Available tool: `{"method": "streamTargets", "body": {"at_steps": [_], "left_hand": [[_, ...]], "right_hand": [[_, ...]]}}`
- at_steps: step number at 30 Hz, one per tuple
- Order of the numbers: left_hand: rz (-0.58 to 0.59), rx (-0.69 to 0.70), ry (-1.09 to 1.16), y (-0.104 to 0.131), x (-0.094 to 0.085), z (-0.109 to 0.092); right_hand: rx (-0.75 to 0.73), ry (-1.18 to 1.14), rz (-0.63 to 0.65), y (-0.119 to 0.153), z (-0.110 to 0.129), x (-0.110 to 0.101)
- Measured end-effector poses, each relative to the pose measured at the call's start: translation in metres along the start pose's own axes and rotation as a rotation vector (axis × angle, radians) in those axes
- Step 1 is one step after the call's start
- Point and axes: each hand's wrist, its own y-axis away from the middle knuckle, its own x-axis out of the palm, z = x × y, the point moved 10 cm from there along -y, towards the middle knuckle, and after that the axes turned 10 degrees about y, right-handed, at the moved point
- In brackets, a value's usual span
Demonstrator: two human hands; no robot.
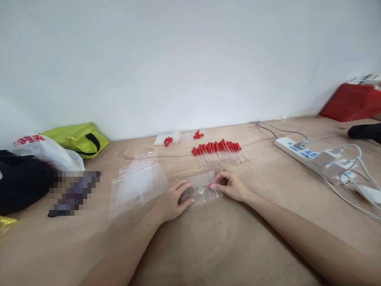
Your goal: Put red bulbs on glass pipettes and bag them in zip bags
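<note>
the right hand (230, 186) has its grip drawn narrow on a red-bulbed dropper (210, 185), thumb and fingertips meeting around the end of the bulb. the dropper lies at the mouth of a clear bag (202, 196), its bulb crossing the zip strip at the bag's right end; the rest of it points left from the grip, toward the other hand, though its thin stem is hard to make out through the shiny film. the bag lies flat on the worktop (190, 246).

the left hand (174, 200) has a wide grip, thumb and fingers spread apart over the bag's left end and touching the film; the dropper's bulb is well clear of its fingertips, to their right.

just beyond the bag, a row of droppers (218, 147) lies side by side, bulbs toward the wall (190, 67) and pale stems slanting back toward the person. to the left of the left hand is a fanned pile of clear bags (135, 184), overlapping one another. near the wall are two small clusters of red bulbs, a left cluster (168, 141) and a right cluster (198, 135), with clear film around them. a power strip (293, 149) with plugs and cables lies off to the right, well apart from both hands.
</note>
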Motion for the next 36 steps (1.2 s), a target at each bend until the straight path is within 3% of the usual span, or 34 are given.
{"method": "streamTargets", "body": {"at_steps": [7,14,18,27,36], "left_hand": [[0.003,0.003,-0.014,-0.002,0.0,-0.003],[-0.059,0.001,0.039,0.004,-0.012,0.005],[-0.058,0.067,0.038,0.006,-0.013,0.003],[-0.12,0.082,0.074,0.004,-0.015,0.005],[0.035,0.12,0.031,0.003,0.0,0.002]], "right_hand": [[-0.1,0.106,0.108,-0.001,0.01,0.011],[0.073,-0.077,0.161,-0.002,-0.019,0.013],[0.136,-0.15,0.151,-0.002,-0.028,0.01],[-0.149,0.107,0.171,-0.001,0.0,0.005],[-0.124,0.18,0.126,0.0,-0.004,0.006]]}}
